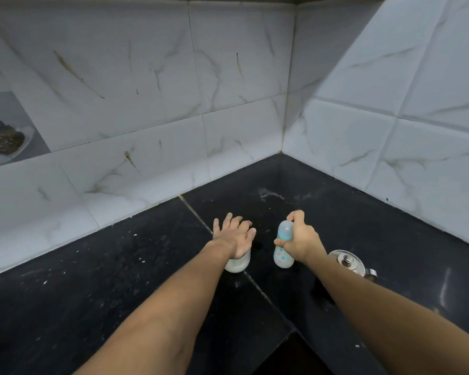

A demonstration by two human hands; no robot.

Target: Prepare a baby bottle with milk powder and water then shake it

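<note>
Black stone countertop point(119, 280) carries everything here. The left hand point(234, 235) reaches forward palm down, fingers spread flat over the top of a white container point(237, 263) holding something white, gripping nothing. The right hand point(299, 239) is wrapped around one baby bottle point(283, 246), thumb across its middle and a finger over its capped top; the bottle stands upright, well in from the counter's back corner. One steel lidded vessel point(347, 262) sits just right of it.

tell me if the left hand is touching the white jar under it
Touching: the head view shows the left hand lying flat on top of the white jar, no gap.
</note>
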